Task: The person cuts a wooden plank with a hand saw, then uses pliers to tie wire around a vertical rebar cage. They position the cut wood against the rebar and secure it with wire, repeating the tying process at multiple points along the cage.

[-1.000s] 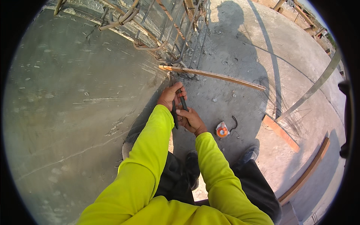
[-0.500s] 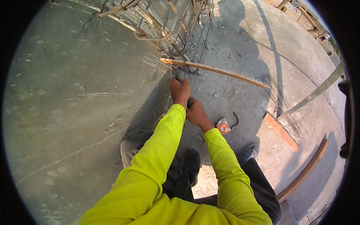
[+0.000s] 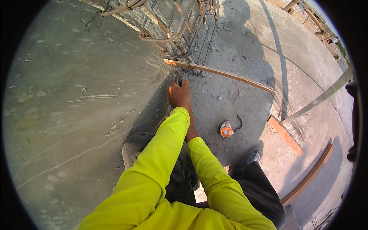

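Note:
My left hand is closed around a dark metal tool whose narrow head points away from me, toward the base of the rebar cage. The tool's exact kind is hard to make out. Close behind and below the left hand, my right hand reaches to the same tool's handle; its fingers are mostly hidden by the left hand and wrist. Just past the tool's head lies a thin wooden strip, its near-left end against the grey concrete face. The steel rebar cage rises beyond it.
An orange and white round tape reel with a dark strap lies on the concrete floor to the right. Farther right are an orange plank, a slanted grey bar and a curved-looking brown timber. A large concrete surface fills the left.
Both hands have shifted slightly left, with the tool more upright in view. My right hand and forearm have swung left, behind the left hand, hiding the black handle end seen earlier.

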Tool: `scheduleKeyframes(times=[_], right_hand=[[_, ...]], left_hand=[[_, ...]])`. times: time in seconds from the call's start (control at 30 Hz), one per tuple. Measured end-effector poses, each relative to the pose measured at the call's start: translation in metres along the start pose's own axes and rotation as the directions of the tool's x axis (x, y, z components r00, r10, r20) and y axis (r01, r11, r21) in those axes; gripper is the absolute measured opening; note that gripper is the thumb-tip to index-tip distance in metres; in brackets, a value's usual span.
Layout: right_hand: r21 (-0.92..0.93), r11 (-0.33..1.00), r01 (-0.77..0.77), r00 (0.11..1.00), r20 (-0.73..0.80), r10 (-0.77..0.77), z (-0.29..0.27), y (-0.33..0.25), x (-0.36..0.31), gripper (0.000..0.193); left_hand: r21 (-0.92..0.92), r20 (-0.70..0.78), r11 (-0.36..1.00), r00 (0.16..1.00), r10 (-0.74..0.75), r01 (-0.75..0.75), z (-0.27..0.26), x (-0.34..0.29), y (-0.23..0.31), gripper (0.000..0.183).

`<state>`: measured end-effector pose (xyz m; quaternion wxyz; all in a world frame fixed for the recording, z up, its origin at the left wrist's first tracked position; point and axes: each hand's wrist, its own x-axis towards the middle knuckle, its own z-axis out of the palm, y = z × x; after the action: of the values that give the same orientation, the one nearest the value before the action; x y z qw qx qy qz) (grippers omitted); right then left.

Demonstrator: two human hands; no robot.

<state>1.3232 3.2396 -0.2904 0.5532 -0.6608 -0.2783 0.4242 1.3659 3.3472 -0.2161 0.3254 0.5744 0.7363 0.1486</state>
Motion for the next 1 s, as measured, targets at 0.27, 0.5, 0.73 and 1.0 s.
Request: scheduleKeyframes(times=[0.27, 0.5, 0.73, 1.0], right_hand=[[-0.201, 0.974, 0.105, 0.991, 0.107, -0.084, -0.046, -0.051, -0.002, 0.078], [-0.087, 0.987, -0.133, 0.957, 0.247, 0.151, -0.062, -0.039, 0.014, 0.059], [0.595, 0.494, -0.634, 0.745, 0.641, 0.183, -0.062, -0.026, 0.015, 0.034], [0.467, 0.851, -0.239, 0.97, 0.083, 0.227, 0.006, 0.009, 0.008, 0.043]], left_hand=[[-0.295, 0.199, 0.948, 0.978, -0.066, 0.124, -0.001, 0.0, 0.002, 0.028], [-0.46, 0.391, 0.856, 0.92, -0.041, 0.234, -0.012, 0.006, 0.002, 0.021], [-0.508, 0.655, 0.736, 0.755, -0.009, 0.449, -0.034, 0.027, -0.019, 0.031], [-0.027, -0.315, 0.997, 0.947, 0.063, -0.075, 0.02, -0.009, 0.005, 0.038]])
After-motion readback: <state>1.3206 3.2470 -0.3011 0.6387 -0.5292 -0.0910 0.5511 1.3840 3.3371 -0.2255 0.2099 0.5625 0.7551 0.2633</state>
